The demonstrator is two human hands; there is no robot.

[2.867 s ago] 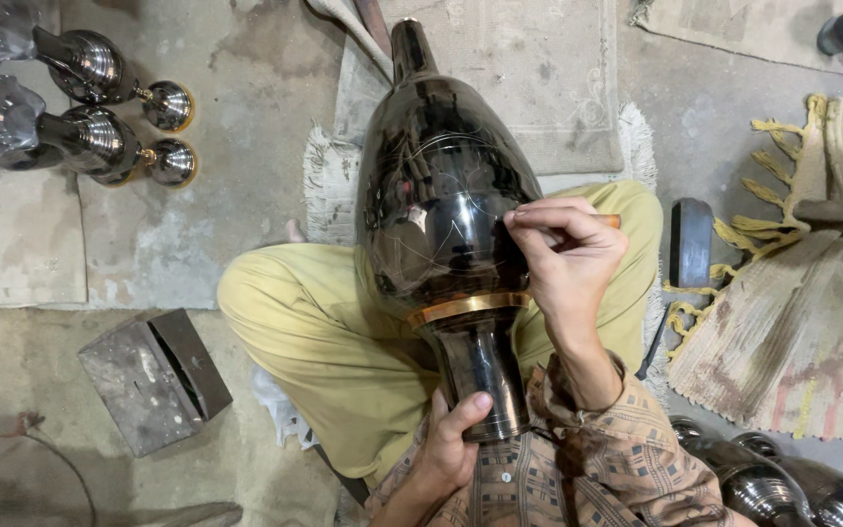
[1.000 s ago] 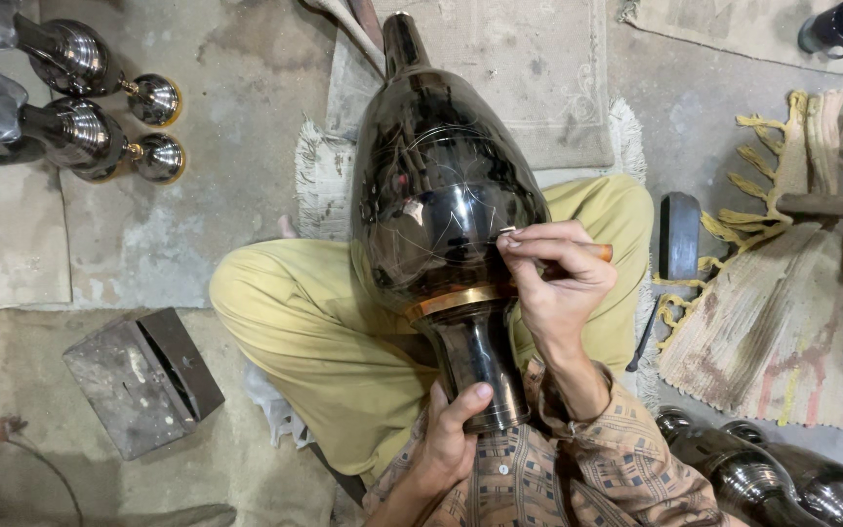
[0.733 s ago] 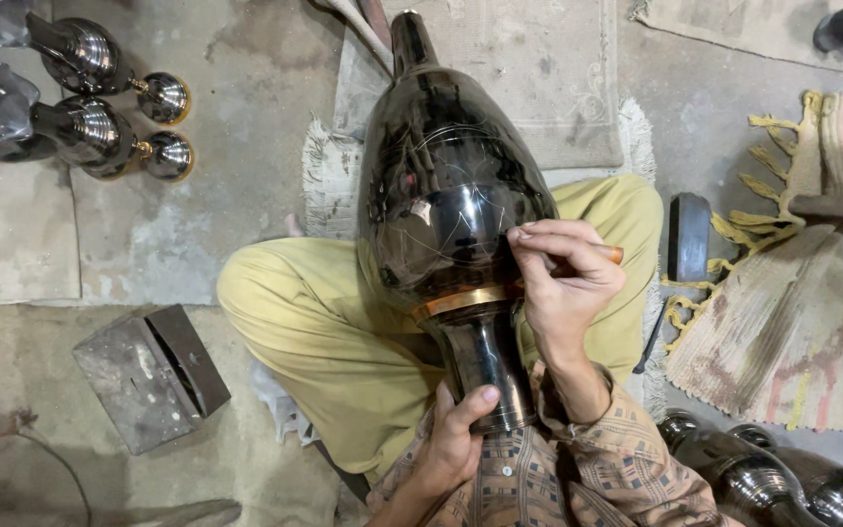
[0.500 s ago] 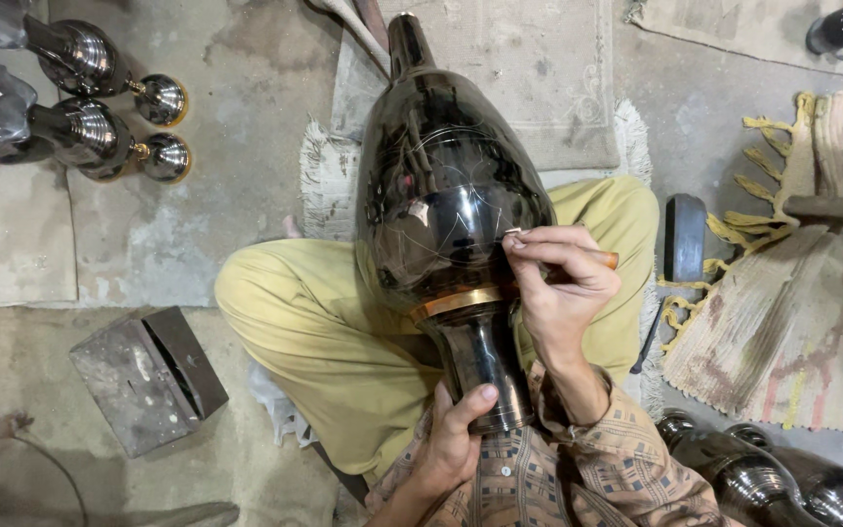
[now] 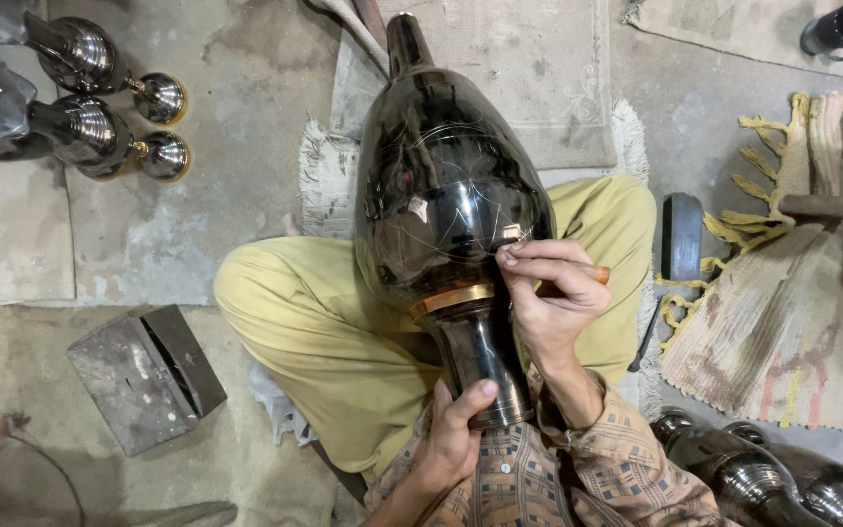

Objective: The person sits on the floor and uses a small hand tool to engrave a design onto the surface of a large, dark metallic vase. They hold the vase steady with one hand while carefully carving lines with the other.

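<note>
Black glossy vase (image 5: 446,210) on lap; left hand (image 5: 456,439) fingers grasp its base, right hand (image 5: 548,298) fingers pinch a wooden-handled tool (image 5: 592,275).

1 large black vase (image 5: 446,195) under the right-hand fingers; 1 wood-handled tool (image 5: 592,275) between them. 2 shiny metal vessels (image 5: 80,93) far left of the fingers, 2 dark vessels (image 5: 763,478) below right. 1 metal block (image 5: 143,376). 1 dark cup (image 5: 836,29).

The person wears yellow-green trousers (image 5: 324,332) and a brown patterned shirt (image 5: 578,478).
</note>
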